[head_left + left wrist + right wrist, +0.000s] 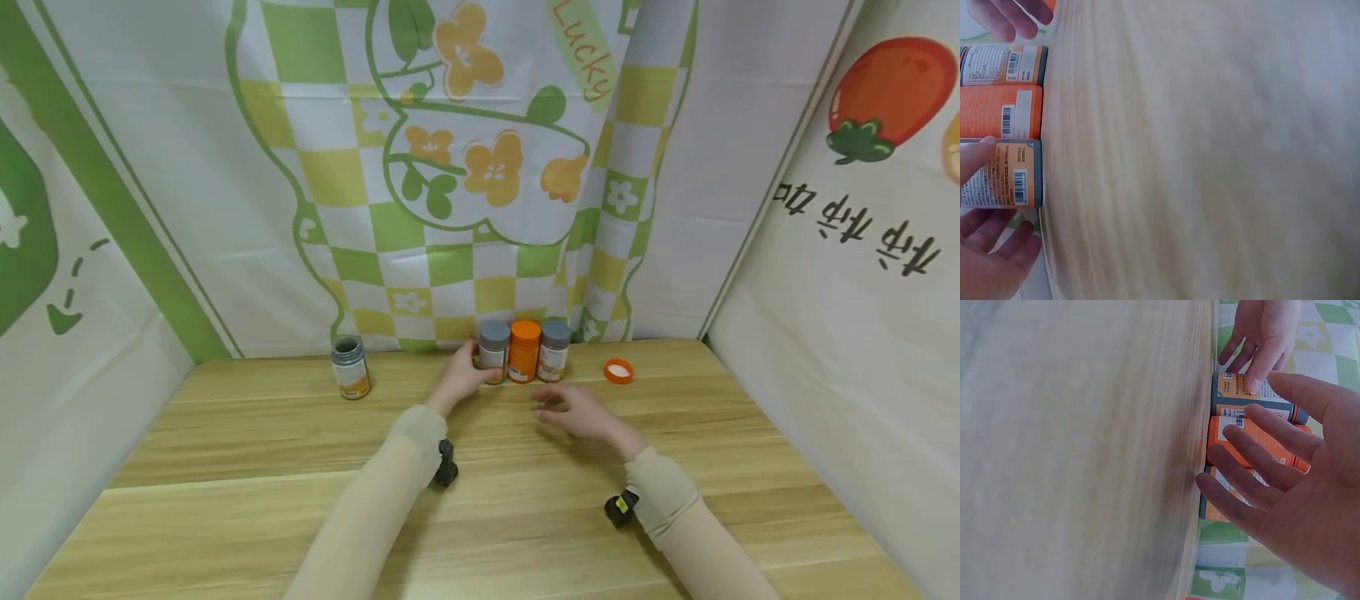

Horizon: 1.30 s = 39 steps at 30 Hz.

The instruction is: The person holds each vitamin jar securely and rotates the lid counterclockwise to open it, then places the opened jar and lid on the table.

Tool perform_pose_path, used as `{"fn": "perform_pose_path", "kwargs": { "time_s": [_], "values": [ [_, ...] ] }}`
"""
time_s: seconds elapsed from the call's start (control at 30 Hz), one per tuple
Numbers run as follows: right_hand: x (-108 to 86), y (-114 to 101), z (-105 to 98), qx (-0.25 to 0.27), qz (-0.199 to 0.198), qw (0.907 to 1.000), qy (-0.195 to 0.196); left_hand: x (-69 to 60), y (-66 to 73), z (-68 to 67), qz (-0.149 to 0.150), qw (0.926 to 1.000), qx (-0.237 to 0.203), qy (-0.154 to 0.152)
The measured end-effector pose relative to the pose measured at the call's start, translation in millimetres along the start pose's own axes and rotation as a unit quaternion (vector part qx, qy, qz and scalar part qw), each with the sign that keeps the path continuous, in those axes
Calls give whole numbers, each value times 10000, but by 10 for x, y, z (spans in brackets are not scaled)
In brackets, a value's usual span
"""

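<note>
Left hand [461, 377] holds the left grey-lidded jar [493, 354], thumb on the front label, other fingers round the far side. Right hand [573, 410] is wide, fingers spread, holding nothing, just in front of the orange jar [523, 354] and right grey-lidded jar [554, 354]; contact can't be told. All three jars are upright in a tight side-by-side row at the table's back edge, orange in the middle. Beige sleeves [352, 517], black device [446, 467] at each wrist.

Open grey jar [351, 368] stands upright, well apart to the left, mouth showing. Orange cap [618, 371] lies to the right of the row, white inside visible.

Surface: wooden table [525, 517], light, streaky grain. Behind it, backdrop cloth [330, 175], green-yellow checks, orange flowers, "Lucky". Right side cloth: strawberry print [892, 92] plus characters. Left side cloth: green arrow print [63, 319].

Left fingertips partly behind jar in head view. Left wrist view crops jar tops; right hand cut at the top edge there. In right wrist view, right hand covers much of the right jar; orange sliver at bottom edge, unclear. Label small print unreadable; table grain blurry in wrist views.
</note>
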State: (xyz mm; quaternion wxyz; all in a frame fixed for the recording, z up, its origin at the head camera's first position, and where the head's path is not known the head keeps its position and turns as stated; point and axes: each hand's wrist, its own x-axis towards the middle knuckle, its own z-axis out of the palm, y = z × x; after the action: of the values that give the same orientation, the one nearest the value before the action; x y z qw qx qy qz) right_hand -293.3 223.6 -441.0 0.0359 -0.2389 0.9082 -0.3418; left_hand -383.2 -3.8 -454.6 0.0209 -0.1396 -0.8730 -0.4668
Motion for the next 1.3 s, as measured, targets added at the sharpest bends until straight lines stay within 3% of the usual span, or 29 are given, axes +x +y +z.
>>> {"fn": "perform_pose_path", "kwargs": {
  "time_s": [0.3,0.63,0.77,1.0,1.3],
  "values": [
    [-2,8,9,8,28,10000,17,10,-3,45,71,9999,-105,-25],
    [2,3,14,104,91,9999,46,7,-28,9,29,9998,-192,-10],
    [-4,2,10,202,258,9995,28,-23,-30,-22,66,9998,-182,58],
    [10,-31,23,171,121,9998,33,-97,-75,-121,259,9993,-189,168],
    [18,-63,41,370,299,9987,156,-217,-46,-252,370,9991,-13,223]
  ]
}}
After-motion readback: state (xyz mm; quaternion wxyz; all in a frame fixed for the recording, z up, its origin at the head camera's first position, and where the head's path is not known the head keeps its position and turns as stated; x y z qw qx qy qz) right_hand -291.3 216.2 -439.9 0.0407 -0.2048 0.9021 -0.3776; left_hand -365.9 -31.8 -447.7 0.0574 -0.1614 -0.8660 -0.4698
